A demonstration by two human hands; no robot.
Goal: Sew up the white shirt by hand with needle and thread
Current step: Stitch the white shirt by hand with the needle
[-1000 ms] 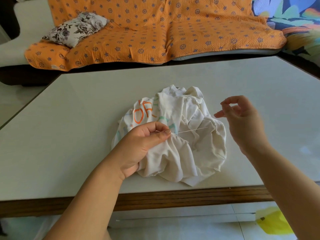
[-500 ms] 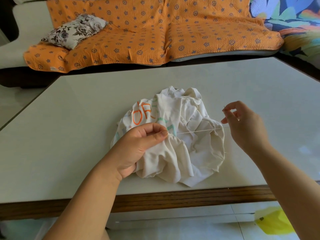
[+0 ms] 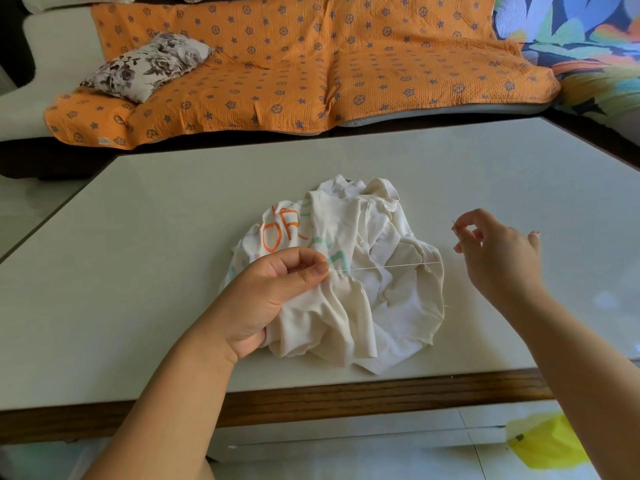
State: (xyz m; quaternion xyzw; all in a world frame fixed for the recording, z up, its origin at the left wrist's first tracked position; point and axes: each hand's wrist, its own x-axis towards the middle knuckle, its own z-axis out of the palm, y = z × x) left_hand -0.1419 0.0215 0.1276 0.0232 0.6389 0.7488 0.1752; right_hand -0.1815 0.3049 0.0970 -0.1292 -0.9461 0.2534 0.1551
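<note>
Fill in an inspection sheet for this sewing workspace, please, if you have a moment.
Surface: pale table, wooden front edge.
Job's things: crumpled white shirt with orange lettering on the table; taut thread running right from it; needle tip showing.
Clutter: nothing seen.
Grips: left hand pinches the shirt where the thread leaves; right hand pinches the needle.
Cables: nothing seen.
Surroundings: orange sofa cover, floral cushion behind; yellow object on the floor.

Bright, soft daylight; pale glare on the table (image 3: 606, 299) at right; bowed edges
</note>
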